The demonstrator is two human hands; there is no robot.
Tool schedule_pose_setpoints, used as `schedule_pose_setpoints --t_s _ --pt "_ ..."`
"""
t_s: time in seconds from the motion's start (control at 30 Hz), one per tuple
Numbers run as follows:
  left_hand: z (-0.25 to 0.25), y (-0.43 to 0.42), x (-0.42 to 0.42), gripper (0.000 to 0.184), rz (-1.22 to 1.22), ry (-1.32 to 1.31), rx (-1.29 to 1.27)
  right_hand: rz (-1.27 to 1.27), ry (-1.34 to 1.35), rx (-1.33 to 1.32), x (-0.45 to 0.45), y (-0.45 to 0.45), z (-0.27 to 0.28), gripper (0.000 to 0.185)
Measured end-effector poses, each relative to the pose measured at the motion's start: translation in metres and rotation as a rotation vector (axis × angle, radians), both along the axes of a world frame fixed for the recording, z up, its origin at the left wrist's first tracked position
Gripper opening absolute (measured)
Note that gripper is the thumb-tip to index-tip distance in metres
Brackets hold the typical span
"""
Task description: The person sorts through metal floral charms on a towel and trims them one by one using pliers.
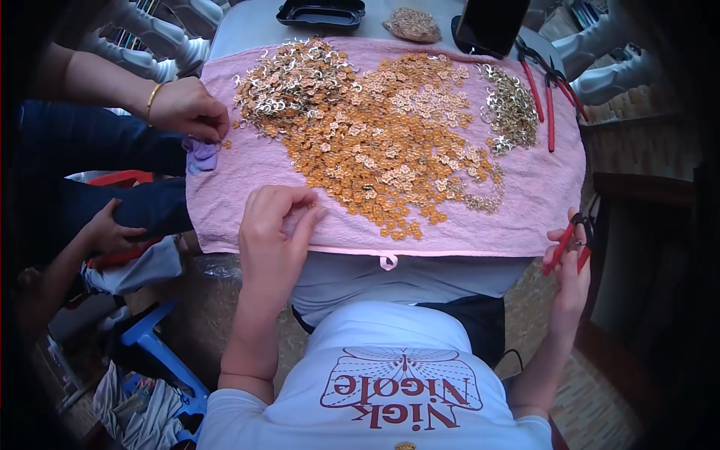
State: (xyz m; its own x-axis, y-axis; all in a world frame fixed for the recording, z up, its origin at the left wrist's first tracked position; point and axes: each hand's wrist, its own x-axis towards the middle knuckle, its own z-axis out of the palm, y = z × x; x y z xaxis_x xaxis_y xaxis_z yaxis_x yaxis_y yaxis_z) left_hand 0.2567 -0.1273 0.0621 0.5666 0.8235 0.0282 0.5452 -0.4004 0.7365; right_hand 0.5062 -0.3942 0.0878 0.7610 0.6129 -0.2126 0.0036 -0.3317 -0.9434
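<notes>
My left hand [271, 225] is over the near left part of the pink towel [225, 217], thumb and forefinger pinched together. Whatever is between those fingertips is too small to make out. Just beyond it spreads a big pile of small orange flower-shaped pieces [375, 150]. At the towel's right edge, my right hand [571, 262] grips red-handled pliers [562, 244], their dark jaws pointing up and away. Pale and silvery hook-like pieces [300, 79] are heaped at the pile's far left. A smaller heap of gold-coloured metal bits [511, 109] lies at the far right.
Another person's hand [193, 109] touches the towel's left edge beside a purple cloth [201, 155]. Another hand [112, 229] rests lower left. More red-handled pliers [549, 112] lie far right. Behind are a black tray [321, 13], a bag of small pieces [412, 25] and a dark screen [491, 26].
</notes>
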Motion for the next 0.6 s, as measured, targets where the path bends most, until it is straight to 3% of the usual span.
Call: schedule_pose_setpoints --t_s 0.1,0.23,0.43,0.6 --pt "-0.002 -0.001 0.0 0.016 0.032 -0.053 0.012 -0.011 -0.07 -0.181 0.0 0.003 0.008 0.051" --pt "-0.004 0.001 -0.003 0.017 -0.034 0.023 0.087 0.197 -0.281 -0.389 0.005 0.002 0.011 0.048" --pt "-0.01 -0.001 -0.002 0.015 -0.07 0.027 0.247 0.267 -0.366 -0.455 0.007 0.009 0.013 0.048" --pt "-0.002 -0.001 0.0 0.015 -0.021 0.057 0.101 0.253 -0.363 -0.45 0.007 0.01 0.011 0.049"
